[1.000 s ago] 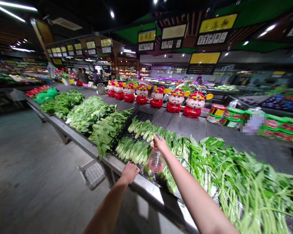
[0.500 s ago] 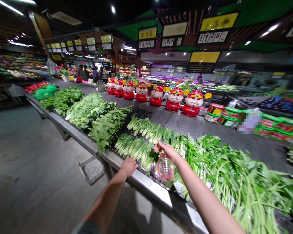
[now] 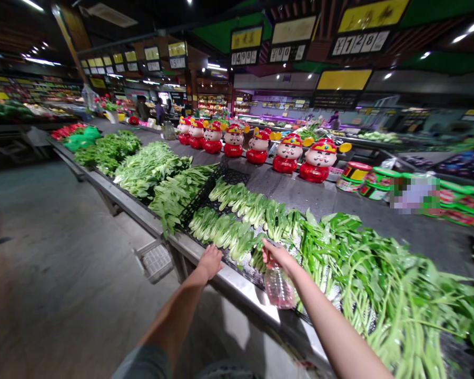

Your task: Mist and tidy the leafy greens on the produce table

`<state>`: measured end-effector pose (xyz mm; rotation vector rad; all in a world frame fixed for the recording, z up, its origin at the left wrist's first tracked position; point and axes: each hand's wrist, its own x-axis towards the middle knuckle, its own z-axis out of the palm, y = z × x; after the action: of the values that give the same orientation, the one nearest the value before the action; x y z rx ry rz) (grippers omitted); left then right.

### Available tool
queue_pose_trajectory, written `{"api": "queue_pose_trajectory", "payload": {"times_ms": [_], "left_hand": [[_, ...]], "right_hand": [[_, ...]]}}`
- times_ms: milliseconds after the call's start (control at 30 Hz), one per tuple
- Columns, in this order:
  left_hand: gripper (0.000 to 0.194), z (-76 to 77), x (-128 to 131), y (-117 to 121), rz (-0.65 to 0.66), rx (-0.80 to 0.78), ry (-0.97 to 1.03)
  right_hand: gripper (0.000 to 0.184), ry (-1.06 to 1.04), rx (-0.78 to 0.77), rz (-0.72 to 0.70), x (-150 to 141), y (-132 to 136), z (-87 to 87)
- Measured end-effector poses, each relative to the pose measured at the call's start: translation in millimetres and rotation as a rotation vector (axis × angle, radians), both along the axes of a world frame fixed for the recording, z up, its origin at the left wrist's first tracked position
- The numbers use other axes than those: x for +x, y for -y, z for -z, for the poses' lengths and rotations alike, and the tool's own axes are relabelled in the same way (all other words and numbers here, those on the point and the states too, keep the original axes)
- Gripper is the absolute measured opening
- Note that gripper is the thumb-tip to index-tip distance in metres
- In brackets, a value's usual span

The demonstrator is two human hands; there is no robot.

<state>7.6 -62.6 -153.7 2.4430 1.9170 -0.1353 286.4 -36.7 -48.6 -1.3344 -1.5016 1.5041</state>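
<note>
My right hand (image 3: 277,257) is closed around the neck of a clear, pinkish spray bottle (image 3: 279,289), above the front of the display beside the bok choy. My left hand (image 3: 210,261) rests on the metal front edge (image 3: 237,284) of the stand, fingers laid over it and nothing held. Small bok choy (image 3: 221,231) lie in two rows in a black mesh crate (image 3: 199,202) just beyond both hands. Long-stemmed leafy greens (image 3: 363,263) spread out to the right of the bottle.
More leafy greens (image 3: 146,171) run along the stand to the left. Several red figurines (image 3: 286,153) line the back, with stacked tubs (image 3: 379,181) at right. A grey basket (image 3: 155,260) sits low under the edge. Price signs (image 3: 361,42) hang overhead.
The spray bottle in my right hand has come slightly nearer and lower along the front of the bok choy. My left hand stays on the edge. The view has shifted a little.
</note>
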Motion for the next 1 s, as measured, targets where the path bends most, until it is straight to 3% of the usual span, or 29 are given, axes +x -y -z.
{"api": "queue_pose_trajectory", "payload": {"times_ms": [100, 267, 533, 767, 867, 1000], "left_hand": [[0.052, 1.3, -0.4, 0.4, 0.005, 0.002, -0.012], [0.054, 2.3, -1.7, 2.0, 0.010, -0.014, -0.015], [0.055, 1.7, -3.8, 3.7, 0.017, -0.027, 0.067], [0.051, 0.7, -5.8, 5.9, 0.023, -0.033, 0.129], [0.050, 0.2, -6.6, 6.1, 0.023, -0.027, 0.138], [0.050, -0.7, -7.9, 6.2, 0.028, -0.042, 0.144]], "right_hand": [[0.045, -0.047, -0.108, -0.045, -10.2, 0.1, -9.3], [0.038, -0.057, -0.048, -0.025, -36.1, -1.6, -29.3], [0.043, 0.000, -0.079, -0.020, -61.3, -2.7, -25.8], [0.035, 0.029, -0.025, -0.085, -86.6, -19.8, -41.2], [0.035, -0.011, 0.030, -0.098, -106.8, -32.2, -39.4], [0.038, 0.040, 0.063, -0.098, -127.3, -45.2, -21.8]]}}
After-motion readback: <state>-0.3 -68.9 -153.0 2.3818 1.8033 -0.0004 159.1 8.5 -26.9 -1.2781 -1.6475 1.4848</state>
